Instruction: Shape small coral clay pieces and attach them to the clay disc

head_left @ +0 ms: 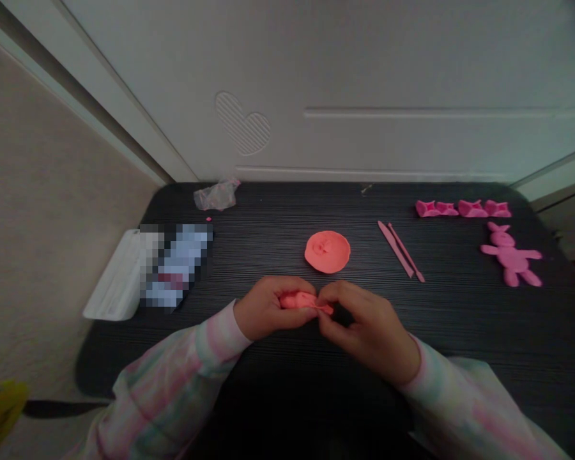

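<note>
At the far left of a dark, finely ridged table (pixel 268 217) lies a white face mask (pixel 115 281), and just beside it, a phone (pixel 178 265) whose screen is pixelated. Beyond the phone, near the table's back edge, sits a crumpled clear plastic wrapper (pixel 216 195), with a tiny pink crumb (pixel 209 219) between the two. A pale panel with an embossed heart (pixel 243 124) rises behind the table. Nearer the front, slightly left of the middle, the left hand (pixel 275 308) holds a soft coral clay piece (pixel 298 300) clamped between thumb and fingers. From the right, the right hand (pixel 359 319) pinches the right end of that same piece, thumb and fingertips closed on it. Both arms wear pastel checked sleeves. Just beyond the hands, a flat, roundish coral clay disc (pixel 328 252) lies on the table, a small twisted lump at its center. To its right, two slim pink modeling tools (pixel 400 250) lie slanting side by side. Farther right, near the back edge, is a row of bright pink folded shapes (pixel 462 209). Below its right end, a pink clay rabbit figure (pixel 512 255) lies flat, arms spread.
</note>
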Motion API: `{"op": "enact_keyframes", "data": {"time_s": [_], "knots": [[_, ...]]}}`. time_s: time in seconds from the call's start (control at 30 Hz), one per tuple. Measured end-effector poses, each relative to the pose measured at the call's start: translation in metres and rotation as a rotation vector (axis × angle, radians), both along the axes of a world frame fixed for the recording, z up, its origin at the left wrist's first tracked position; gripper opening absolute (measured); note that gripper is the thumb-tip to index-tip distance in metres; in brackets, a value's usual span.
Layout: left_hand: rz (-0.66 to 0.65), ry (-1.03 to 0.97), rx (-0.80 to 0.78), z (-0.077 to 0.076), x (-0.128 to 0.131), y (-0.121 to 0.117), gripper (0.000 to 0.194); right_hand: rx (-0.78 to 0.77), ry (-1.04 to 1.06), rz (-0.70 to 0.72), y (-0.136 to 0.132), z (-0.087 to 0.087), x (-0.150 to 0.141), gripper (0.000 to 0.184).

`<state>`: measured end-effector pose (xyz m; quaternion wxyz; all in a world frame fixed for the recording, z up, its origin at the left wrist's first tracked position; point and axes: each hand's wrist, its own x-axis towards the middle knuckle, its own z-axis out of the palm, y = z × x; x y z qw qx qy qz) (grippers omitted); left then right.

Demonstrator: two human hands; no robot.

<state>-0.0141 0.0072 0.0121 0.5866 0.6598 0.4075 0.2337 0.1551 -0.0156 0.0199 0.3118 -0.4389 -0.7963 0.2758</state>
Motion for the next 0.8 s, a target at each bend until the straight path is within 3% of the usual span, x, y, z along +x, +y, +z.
{"op": "enact_keyframes", "data": {"time_s": [0.13,0.27,0.37,0.43,0.53,0.6,0.7,0.8], "knots": [[0.021,-0.006,-0.005,0.003,0.002,-0.001,0.012,0.066,-0.004,-0.049,-0.001,0.004,-0.002,0.011],[0.070,-0.033,-0.036,0.005,0.002,-0.002,0.009,-0.048,0.090,-0.121,0.002,0.007,0.009,0.011],[0.151,-0.015,-0.008,0.002,-0.004,0.001,0.008,-0.192,0.416,-0.315,0.013,0.009,0.024,0.008],[0.276,0.061,0.100,-0.001,-0.009,0.006,0.009,-0.240,0.664,-0.393,0.021,0.010,0.032,0.010],[0.507,0.298,0.364,-0.008,-0.018,0.016,0.016,-0.395,0.763,-0.323,0.027,0.007,0.034,0.017],[0.581,0.494,0.513,-0.013,-0.022,0.022,0.022,-0.486,0.753,-0.231,0.025,0.003,0.030,0.017],[0.497,0.672,0.634,-0.022,-0.025,0.028,0.025,-0.574,0.733,-0.134,0.018,-0.003,0.025,0.012],[0.390,0.703,0.720,-0.029,-0.026,0.031,0.027,-0.619,0.726,-0.112,0.015,-0.005,0.024,0.009]]}}
